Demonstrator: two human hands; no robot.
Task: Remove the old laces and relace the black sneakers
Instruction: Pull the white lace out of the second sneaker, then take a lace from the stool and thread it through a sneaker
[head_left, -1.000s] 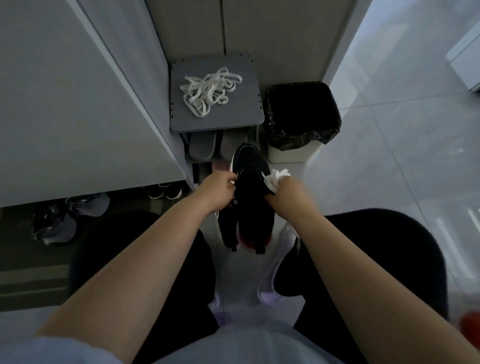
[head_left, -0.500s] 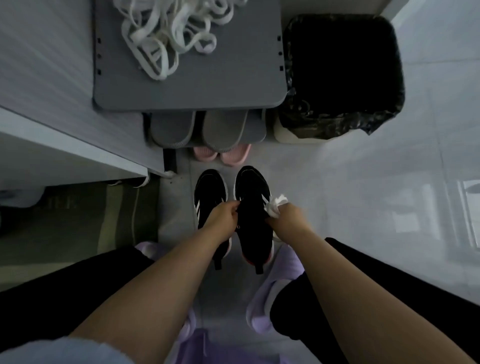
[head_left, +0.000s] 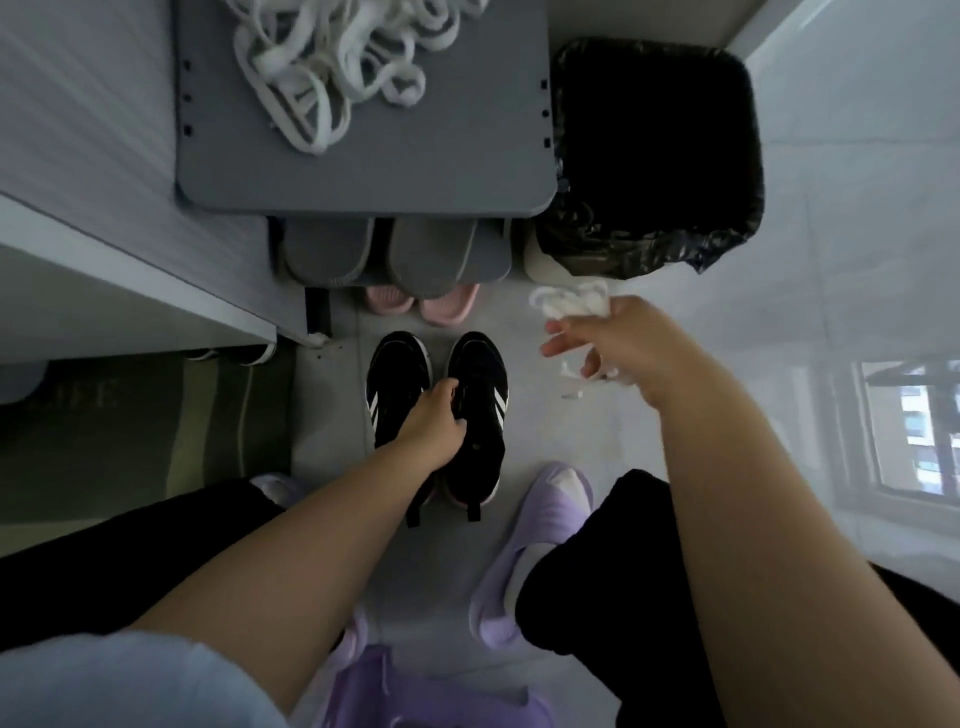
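Seen from above, a seated person leans over a pair of black sneakers with white side stripes, standing side by side on a pale tiled floor (head_left: 649, 426), toes pointing away. The left hand (head_left: 434, 421) reaches down between them, its fingers (head_left: 451, 387) curled onto the inner edge of the right sneaker (head_left: 483, 384) near its opening. The left sneaker (head_left: 396, 379) sits just to the left of those fingers, partly covered by the wrist. The right hand (head_left: 621, 340) is raised off to the right of the shoes, blurred. Its fingers (head_left: 563, 328) are loosely spread yet hold a bunch of white lace (head_left: 571, 304), which bulges just beyond the fingertips, with a few loops hanging below the palm. How firmly they grip it cannot be told. Just beyond that lace stands a bin (head_left: 654, 156) lined with a black bag. Farther beyond the left fingers is a small grey worktop (head_left: 374, 166) with a tangled pile of white laces (head_left: 332, 67) on it. Under it sit a pair of grey slippers (head_left: 384, 252) and, just in front of them, the heels of pink slippers (head_left: 421, 304). Nearer the person than both hands are black trouser legs and feet in lilac slippers (head_left: 540, 540). A green mat (head_left: 130, 415) lies well to the left of the left fingers.
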